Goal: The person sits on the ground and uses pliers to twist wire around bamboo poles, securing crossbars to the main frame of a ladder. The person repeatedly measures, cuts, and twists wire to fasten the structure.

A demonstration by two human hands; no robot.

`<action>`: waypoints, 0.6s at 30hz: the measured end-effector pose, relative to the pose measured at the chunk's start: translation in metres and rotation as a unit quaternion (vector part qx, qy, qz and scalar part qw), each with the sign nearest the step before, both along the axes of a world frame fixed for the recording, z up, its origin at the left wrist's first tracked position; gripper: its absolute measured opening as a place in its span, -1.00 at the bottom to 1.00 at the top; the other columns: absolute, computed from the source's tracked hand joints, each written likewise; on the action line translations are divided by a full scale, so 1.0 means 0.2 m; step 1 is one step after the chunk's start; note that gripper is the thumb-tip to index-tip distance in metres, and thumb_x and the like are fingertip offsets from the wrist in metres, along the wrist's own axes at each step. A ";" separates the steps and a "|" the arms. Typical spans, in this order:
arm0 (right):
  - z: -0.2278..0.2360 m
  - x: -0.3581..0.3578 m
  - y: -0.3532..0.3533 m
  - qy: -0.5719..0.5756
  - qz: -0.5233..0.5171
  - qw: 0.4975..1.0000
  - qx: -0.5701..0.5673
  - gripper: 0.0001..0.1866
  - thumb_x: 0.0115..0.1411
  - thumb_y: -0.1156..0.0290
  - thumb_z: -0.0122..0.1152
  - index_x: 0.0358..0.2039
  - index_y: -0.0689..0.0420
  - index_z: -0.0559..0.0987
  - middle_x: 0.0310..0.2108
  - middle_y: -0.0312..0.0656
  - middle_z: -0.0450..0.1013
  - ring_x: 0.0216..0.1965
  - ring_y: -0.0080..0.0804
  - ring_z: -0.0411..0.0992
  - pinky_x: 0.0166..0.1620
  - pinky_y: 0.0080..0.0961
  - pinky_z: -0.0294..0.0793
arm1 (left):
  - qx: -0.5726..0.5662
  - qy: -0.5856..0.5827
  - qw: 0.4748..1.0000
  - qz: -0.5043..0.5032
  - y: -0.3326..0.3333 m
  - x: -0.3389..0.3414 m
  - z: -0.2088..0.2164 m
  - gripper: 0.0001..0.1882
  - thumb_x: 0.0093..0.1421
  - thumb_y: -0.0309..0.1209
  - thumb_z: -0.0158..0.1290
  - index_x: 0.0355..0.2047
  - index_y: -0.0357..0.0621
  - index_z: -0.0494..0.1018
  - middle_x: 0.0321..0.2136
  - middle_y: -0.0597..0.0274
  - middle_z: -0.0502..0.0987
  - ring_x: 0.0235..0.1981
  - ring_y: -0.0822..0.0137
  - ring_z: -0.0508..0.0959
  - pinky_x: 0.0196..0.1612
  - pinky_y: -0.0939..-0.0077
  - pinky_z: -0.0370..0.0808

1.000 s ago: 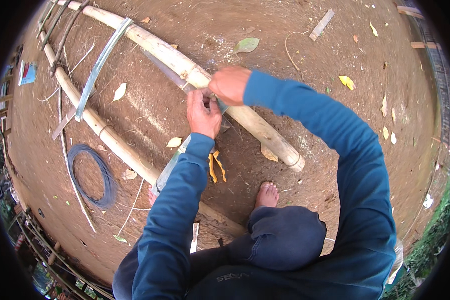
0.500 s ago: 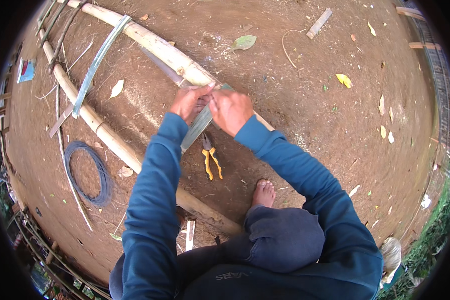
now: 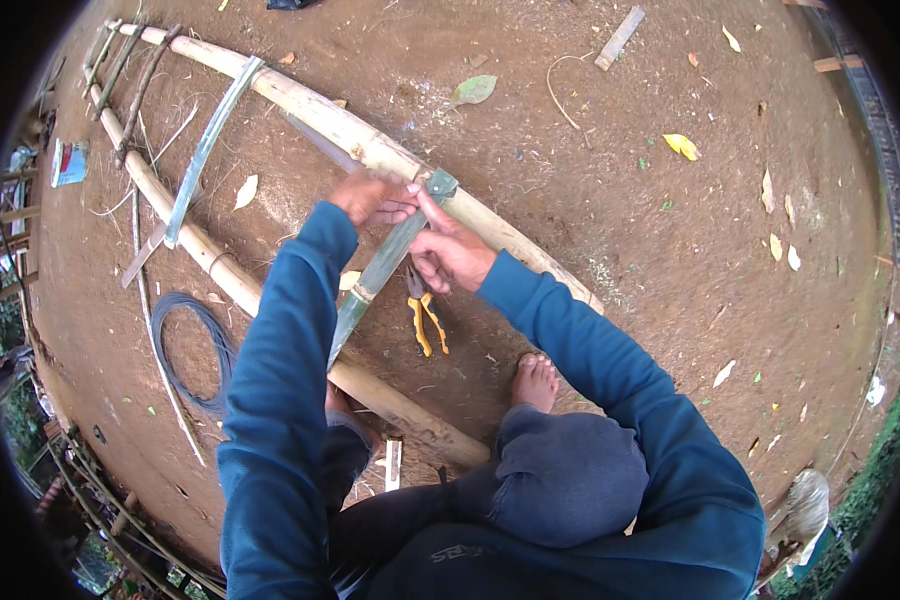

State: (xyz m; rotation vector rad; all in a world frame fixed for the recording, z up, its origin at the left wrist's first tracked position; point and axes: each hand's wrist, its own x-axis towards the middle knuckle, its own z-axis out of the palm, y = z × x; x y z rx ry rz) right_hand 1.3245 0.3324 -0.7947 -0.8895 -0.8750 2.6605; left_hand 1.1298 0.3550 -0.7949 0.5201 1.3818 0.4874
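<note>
A green bamboo strip (image 3: 380, 265) lies across two thick bamboo poles, its upper end bent over the far pole (image 3: 370, 140). My left hand (image 3: 373, 197) is beside that upper end, fingers drawn together toward the thumb. Whatever they pinch is too small to make out. On the strip's other side, my right hand (image 3: 457, 250) has one digit stretched up to the joint near the left fingertips, the other fingers loosely curled and apart from it. Pliers with yellow handles (image 3: 427, 318) rest on the soil below the right hand.
The near pole (image 3: 410, 415) runs past my feet. A second bent strip (image 3: 210, 145) bridges the poles farther left. At left lie a coil of dark wire (image 3: 185, 350), a thin stick (image 3: 160, 370) and a small container (image 3: 69, 163). Leaves are scattered about.
My hands have moved apart at the strip's upper end, uncovering more of the strip and its bent end on the pole. My right hand has loosened from its closed grip.
</note>
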 end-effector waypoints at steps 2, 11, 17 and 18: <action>0.00 0.04 0.04 0.021 -0.004 1.000 -0.021 -0.15 0.22 0.42 -0.09 0.35 -0.27 -0.35 -0.73 -0.29 0.27 -0.77 -0.55 0.26 -0.73 -0.59 0.28 | 0.002 -0.011 1.000 0.026 -0.02 0.00 -0.03 -0.76 0.11 -0.35 0.19 -0.25 -0.19 0.49 -0.37 0.27 0.57 -0.42 0.43 0.52 -0.29 0.61 0.47; -0.05 0.30 0.07 -0.043 -0.181 0.982 -0.024 -0.70 0.26 0.29 -0.03 -0.06 0.12 0.50 -0.70 -0.39 0.26 -0.69 -0.57 0.30 -0.62 -0.62 0.31 | 0.075 0.212 0.974 -0.015 -0.04 0.00 -0.15 -0.79 0.02 -0.36 0.26 -0.38 -0.22 0.55 -0.47 0.26 0.59 -0.47 0.45 0.53 -0.40 0.57 0.45; -0.04 0.30 -0.02 -0.137 -0.180 0.972 0.056 -0.77 0.27 0.30 0.01 -0.18 0.11 0.55 -0.65 -0.38 0.35 -0.67 -0.64 0.32 -0.61 -0.67 0.33 | 0.094 0.297 0.946 -0.092 0.01 0.00 -0.15 -0.80 -0.02 -0.42 0.27 -0.40 -0.27 0.56 -0.49 0.19 0.59 -0.51 0.38 0.55 -0.43 0.53 0.50; -0.04 0.29 -0.03 -0.141 -0.177 0.971 0.070 -0.78 0.27 0.31 0.01 -0.19 0.12 0.55 -0.65 -0.38 0.35 -0.66 -0.65 0.32 -0.62 -0.68 0.32 | 0.083 0.305 0.944 -0.096 0.03 0.01 -0.16 -0.80 -0.02 -0.44 0.27 -0.40 -0.29 0.56 -0.49 0.17 0.59 -0.51 0.37 0.56 -0.42 0.52 0.52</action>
